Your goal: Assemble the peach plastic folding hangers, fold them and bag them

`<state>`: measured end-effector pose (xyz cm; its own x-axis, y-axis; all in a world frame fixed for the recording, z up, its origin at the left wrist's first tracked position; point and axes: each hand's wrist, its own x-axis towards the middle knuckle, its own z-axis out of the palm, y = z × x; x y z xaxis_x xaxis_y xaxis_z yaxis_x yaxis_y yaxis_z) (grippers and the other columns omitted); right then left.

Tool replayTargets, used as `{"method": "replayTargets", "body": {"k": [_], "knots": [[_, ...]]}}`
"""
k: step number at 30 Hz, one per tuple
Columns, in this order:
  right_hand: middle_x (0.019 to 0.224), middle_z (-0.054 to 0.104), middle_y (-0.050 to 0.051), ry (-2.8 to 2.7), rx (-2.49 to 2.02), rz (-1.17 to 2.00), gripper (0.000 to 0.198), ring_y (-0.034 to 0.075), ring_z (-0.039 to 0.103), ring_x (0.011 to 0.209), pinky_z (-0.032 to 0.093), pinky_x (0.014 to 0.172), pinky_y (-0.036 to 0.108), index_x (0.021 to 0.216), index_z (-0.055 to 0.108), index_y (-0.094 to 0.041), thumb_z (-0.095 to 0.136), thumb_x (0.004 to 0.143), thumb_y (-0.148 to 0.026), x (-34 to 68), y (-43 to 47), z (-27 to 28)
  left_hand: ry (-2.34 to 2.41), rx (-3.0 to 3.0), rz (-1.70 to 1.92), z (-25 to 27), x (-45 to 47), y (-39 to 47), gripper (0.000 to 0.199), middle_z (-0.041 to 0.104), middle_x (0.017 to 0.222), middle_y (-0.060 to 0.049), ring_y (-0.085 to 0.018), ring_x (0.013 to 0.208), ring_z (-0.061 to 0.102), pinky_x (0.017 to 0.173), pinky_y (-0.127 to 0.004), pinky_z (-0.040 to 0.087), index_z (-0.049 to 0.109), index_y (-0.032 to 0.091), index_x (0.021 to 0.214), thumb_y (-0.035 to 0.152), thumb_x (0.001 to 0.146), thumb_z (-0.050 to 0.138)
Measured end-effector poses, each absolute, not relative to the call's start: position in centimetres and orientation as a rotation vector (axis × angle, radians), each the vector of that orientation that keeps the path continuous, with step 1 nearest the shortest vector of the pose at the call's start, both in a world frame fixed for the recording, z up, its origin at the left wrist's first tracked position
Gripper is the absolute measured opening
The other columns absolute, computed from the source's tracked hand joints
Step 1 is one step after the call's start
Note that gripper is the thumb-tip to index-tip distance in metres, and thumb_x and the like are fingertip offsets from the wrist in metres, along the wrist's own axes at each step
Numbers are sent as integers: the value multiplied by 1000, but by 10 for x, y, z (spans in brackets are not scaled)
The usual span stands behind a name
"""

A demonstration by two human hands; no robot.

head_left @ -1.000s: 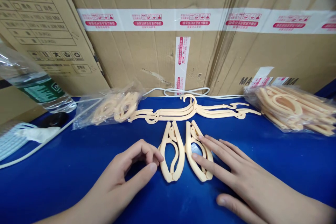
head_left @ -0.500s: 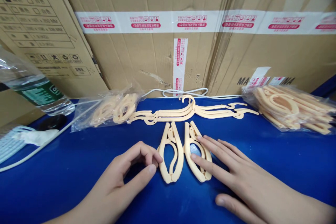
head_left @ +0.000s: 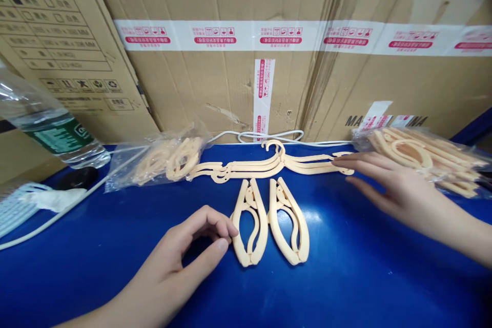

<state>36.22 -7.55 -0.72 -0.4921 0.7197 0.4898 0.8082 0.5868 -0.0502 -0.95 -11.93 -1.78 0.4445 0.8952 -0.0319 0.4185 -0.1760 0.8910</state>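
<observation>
Two folded cream plastic hangers lie side by side on the blue table: the left folded hanger [head_left: 262, 230] and the right folded hanger [head_left: 303, 225]. My left hand [head_left: 192, 251] rests with loosely bent fingers, thumb apart, its fingertips at the outer edge of the left one and nothing in its grasp. Behind them, unfolded hangers [head_left: 253, 166] lie stacked, arms spread and hooks toward the back. Over their right end reaches my right hand [head_left: 400, 184], fingers stretched out. Whether those fingertips touch the hangers, I cannot tell.
A clear bag of folded hangers [head_left: 418, 148] lies at the right, partly behind my right hand. Another bagged set [head_left: 154, 161] is at back left, near a water bottle [head_left: 57, 128]. A white cable [head_left: 57, 220] runs along the left. Cardboard boxes [head_left: 215, 82] wall off the back.
My right hand has left the right folded hanger and moved back and right to the end of the unfolded hangers. My left hand has stayed nearly still.
</observation>
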Motion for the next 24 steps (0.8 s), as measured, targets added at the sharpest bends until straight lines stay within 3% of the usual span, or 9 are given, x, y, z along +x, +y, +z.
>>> {"method": "replayTargets", "body": {"k": [8, 16, 24], "knots": [[114, 65, 14, -2392, -1261, -218, 32, 31, 59, 110, 50, 94, 53, 119, 63, -17, 45, 96, -29, 381, -53, -33, 1122, 1796, 642, -19, -10, -121, 18, 63, 97, -2, -18, 91, 59, 83, -27, 46, 54, 23, 94, 39, 97, 46], [109, 58, 13, -2393, -1253, -91, 28, 28, 57, 105, 49, 91, 50, 120, 60, -19, 46, 98, -29, 377, -53, -35, 1143, 1815, 639, -18, -8, -120, 19, 64, 96, -1, -18, 90, 60, 82, -25, 47, 56, 24, 93, 41, 95, 48], [96, 59, 11, -2406, -1237, -24, 15, 24, 58, 90, 50, 79, 40, 96, 57, -18, 43, 98, -26, 371, -55, -33, 1115, 1853, 640, -19, -11, -121, 16, 64, 97, 0, -16, 90, 60, 82, -23, 46, 55, 25, 94, 38, 97, 46]]}}
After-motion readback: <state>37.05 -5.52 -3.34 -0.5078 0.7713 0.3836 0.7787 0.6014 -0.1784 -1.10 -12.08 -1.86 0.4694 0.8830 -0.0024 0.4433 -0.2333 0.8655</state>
